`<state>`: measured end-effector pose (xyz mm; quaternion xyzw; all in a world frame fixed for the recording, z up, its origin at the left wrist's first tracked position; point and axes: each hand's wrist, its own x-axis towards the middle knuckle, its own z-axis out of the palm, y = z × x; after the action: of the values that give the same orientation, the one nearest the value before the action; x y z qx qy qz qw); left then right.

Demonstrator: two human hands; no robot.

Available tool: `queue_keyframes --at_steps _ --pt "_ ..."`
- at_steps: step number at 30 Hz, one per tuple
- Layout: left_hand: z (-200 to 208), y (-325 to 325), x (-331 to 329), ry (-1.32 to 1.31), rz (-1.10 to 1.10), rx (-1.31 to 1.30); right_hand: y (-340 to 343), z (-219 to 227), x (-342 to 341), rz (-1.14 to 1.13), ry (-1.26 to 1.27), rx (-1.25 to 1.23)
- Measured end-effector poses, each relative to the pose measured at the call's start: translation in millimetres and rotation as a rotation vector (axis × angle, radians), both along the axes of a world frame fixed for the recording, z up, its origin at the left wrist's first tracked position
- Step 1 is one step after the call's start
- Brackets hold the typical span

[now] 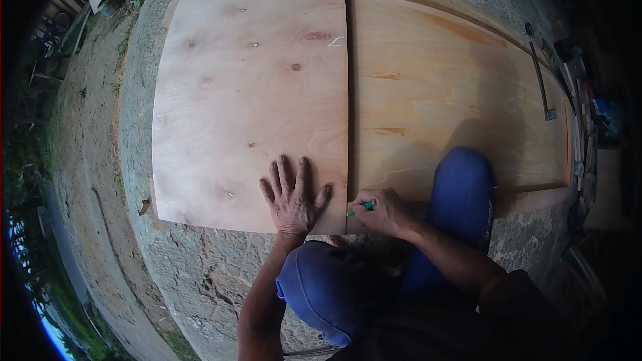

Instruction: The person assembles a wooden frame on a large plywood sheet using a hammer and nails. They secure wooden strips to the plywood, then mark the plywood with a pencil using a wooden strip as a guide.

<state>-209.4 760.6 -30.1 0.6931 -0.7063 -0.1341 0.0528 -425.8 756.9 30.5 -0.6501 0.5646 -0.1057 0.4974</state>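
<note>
A pale plywood sheet [251, 103] lies over the left part of a wooden panel with a raised frame [461, 87]. My left hand [294, 199] rests flat on the sheet near its close edge, fingers spread. Just right of it, my right hand [381, 212] is closed around a short green marker [364, 208]. The marker's tip points left, at the sheet's right edge where it meets the framed panel. Whether the tip touches the wood is too small to tell. A short white mark shows near the sheet's far right edge.
My knee in blue trousers [461, 184] is over the framed panel. An L-shaped metal square [543, 87] lies at the panel's right end, with stacked strips and tools beyond it. Rough concrete [194, 267] surrounds the wood, and dirt ground [93, 160] lies farther left.
</note>
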Motion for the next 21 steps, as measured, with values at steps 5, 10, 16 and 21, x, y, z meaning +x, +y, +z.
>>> queue_keyframes --at_steps 5,10,16,21 --pt "-2 7 -1 0.0 -0.001 -0.048 -9 -3 -4 -0.358 -0.121 -0.368" --pt "-7 8 9 0.051 0.046 -0.107 -23 -1 -1 -0.297 0.147 -0.698" --pt "-8 45 29 0.153 0.618 -0.283 -40 -75 23 -0.467 -0.059 -0.037" --pt "-10 73 53 1.157 1.013 -0.576 -44 -99 50 -0.455 -0.472 0.097"
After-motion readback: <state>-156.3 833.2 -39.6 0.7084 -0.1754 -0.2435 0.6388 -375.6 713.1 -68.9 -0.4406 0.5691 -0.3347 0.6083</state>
